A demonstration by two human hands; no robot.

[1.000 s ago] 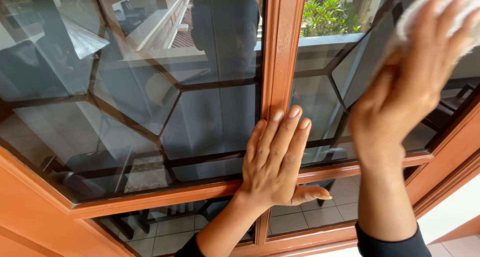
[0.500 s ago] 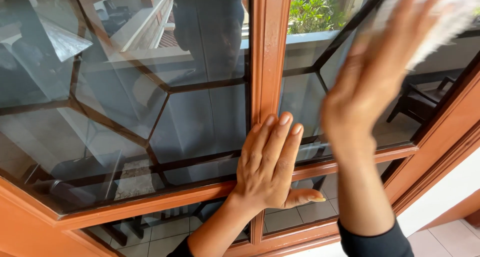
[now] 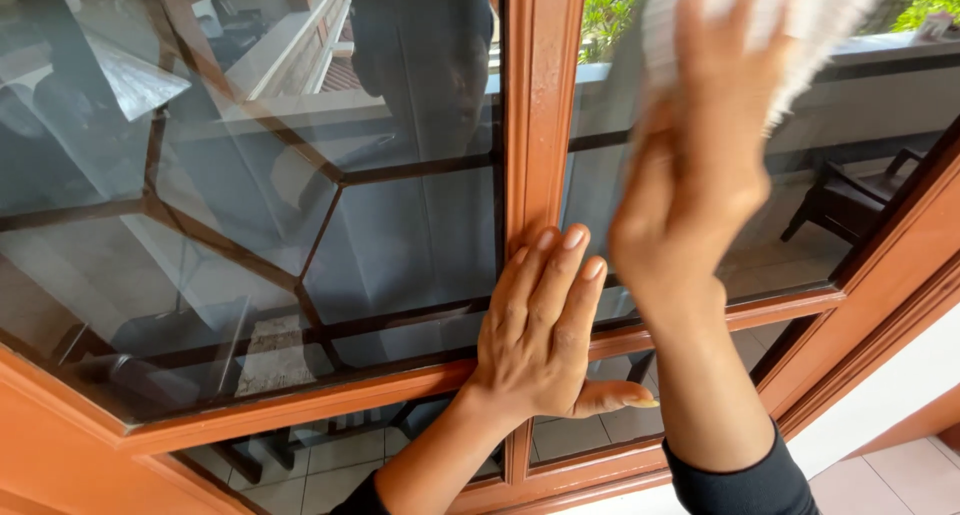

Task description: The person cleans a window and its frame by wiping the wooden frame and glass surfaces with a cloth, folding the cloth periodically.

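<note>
No package, label or sign shows anywhere in view. At the far left the orange-brown wooden frame slants down, and the left pane fills most of that side: dark glass crossed by thin dark bars in an angular pattern, with reflections of a white roof edge and of a person's dark outline. Below the lower rail a smaller pane shows tiled floor and furniture legs. The upright post divides the two panes, its orange paint slightly worn and streaked. The left hand lies flat against the bottom of that post where it meets the rail, fingers straight and together pointing up, thumb spread out to the right; its grip is open and holds nothing. Just right of it, the right hand is raised against the right pane, blurred, with its back to the camera; its grip is closed on a cloth, pressing it to the upper part of the glass. The cloth is white, soft and crumpled, blurred at its edges, and sticks out above and to the right of the fingers. A black sleeve covers the right forearm. Through the right pane show green plants at the top and a dark chair lower.
</note>
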